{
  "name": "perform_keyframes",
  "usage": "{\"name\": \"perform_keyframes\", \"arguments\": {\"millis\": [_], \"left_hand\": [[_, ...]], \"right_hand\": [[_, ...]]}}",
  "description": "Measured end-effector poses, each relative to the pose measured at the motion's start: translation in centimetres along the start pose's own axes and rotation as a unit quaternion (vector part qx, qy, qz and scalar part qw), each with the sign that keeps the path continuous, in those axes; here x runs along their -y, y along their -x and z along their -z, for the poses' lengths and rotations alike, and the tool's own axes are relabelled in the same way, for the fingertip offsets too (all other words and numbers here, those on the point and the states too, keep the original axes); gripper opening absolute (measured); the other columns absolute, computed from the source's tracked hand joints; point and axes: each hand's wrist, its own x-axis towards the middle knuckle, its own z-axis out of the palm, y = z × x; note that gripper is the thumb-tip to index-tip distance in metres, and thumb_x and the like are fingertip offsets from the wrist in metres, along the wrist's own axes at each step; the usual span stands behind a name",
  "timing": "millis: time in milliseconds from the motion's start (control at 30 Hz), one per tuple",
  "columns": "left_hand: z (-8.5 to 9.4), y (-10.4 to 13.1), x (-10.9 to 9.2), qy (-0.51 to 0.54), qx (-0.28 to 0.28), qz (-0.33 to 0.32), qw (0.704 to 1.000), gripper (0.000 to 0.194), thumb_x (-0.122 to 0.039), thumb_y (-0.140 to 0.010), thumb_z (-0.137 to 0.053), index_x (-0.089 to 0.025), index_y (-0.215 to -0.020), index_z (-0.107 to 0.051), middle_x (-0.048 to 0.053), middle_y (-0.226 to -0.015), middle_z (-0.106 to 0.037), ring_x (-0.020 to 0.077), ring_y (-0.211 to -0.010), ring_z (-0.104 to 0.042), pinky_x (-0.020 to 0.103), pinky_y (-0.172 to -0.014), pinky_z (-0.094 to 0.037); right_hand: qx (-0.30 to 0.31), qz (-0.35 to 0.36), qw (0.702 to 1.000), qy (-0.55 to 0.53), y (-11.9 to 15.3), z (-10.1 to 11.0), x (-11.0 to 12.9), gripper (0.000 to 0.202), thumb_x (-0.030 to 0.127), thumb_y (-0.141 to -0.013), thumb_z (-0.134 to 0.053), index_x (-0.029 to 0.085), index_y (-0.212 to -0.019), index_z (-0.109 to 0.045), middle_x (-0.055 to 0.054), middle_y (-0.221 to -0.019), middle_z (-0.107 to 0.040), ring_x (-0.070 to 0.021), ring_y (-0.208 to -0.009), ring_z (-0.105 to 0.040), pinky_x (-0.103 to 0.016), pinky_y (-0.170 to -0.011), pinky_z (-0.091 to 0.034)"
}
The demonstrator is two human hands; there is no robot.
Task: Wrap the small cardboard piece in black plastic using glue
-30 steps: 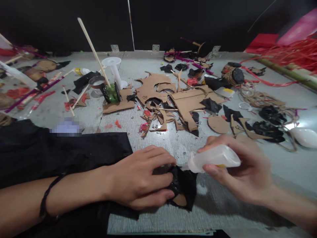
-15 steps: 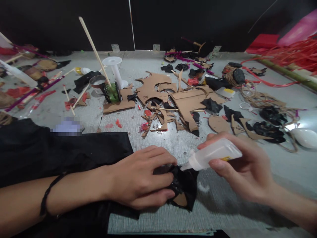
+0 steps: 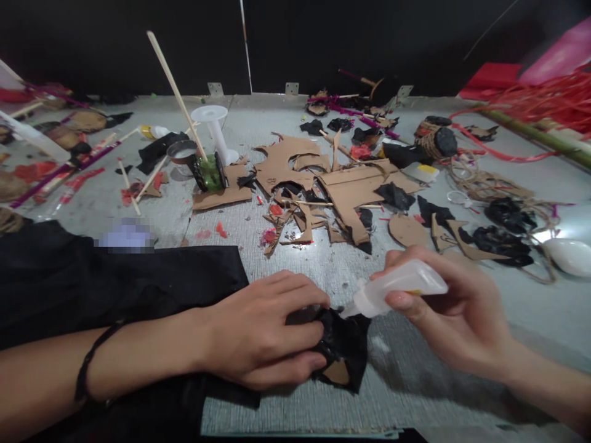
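Note:
Under the curled fingers of my left hand (image 3: 272, 335) lies a piece of black fabric (image 3: 353, 351), pressed down on the grey surface. A bit of brown cardboard (image 3: 336, 372) shows at its lower edge; the part beneath my palm is hidden. My right hand (image 3: 457, 314) grips a translucent white glue bottle (image 3: 392, 286), tilted with its nozzle down to the left. The nozzle tip meets or hovers just over the fabric's upper edge; I cannot tell which. A larger black cloth (image 3: 184, 277) spreads beneath and behind my left forearm.
Cut cardboard scraps (image 3: 346, 191) and black scraps lie beyond my hands. A green spool-like piece with an upright stick (image 3: 178, 92) stands beside a white spool (image 3: 216, 132). Twine (image 3: 489, 178) and red strips (image 3: 549, 111) lie right. A black panel (image 3: 369, 43) closes the back.
The glue bottle's nozzle has shifted slightly right along the fabric edge, and the bottle has rolled a little in my right hand. My left hand has stayed in place.

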Motion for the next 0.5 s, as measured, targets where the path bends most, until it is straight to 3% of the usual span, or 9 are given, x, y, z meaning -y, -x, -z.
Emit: {"name": "perform_keyframes", "arguments": {"millis": [333,500], "left_hand": [[-0.01,0.07,0.08,0.0,-0.002,0.0,1.0,0.031,-0.031,-0.115,-0.054,-0.011,-0.104,-0.075,0.021,-0.123,-0.075,0.0306,-0.112,-0.07,0.046,-0.101,-0.065],[0.0,0.11,0.03,0.003,-0.004,-0.001,1.0,0.031,-0.031,-0.114,-0.054,-0.011,-0.103,-0.075,0.021,-0.122,-0.075,0.0306,-0.109,-0.071,0.046,-0.1,-0.064]], "right_hand": [[-0.009,0.038,0.999,0.002,-0.41,0.01,-0.01,0.013,0.038,-0.101,-0.081,0.027,-0.094,-0.077,0.002,-0.074,-0.07,-0.0118,-0.053,-0.058,-0.022,-0.045,-0.043],[-0.01,0.069,0.997,0.013,-0.61,0.42,0.59,0.025,0.052,-0.103,-0.076,0.028,-0.097,-0.079,-0.003,-0.084,-0.074,-0.0181,-0.072,-0.067,-0.026,-0.059,-0.054]]}}
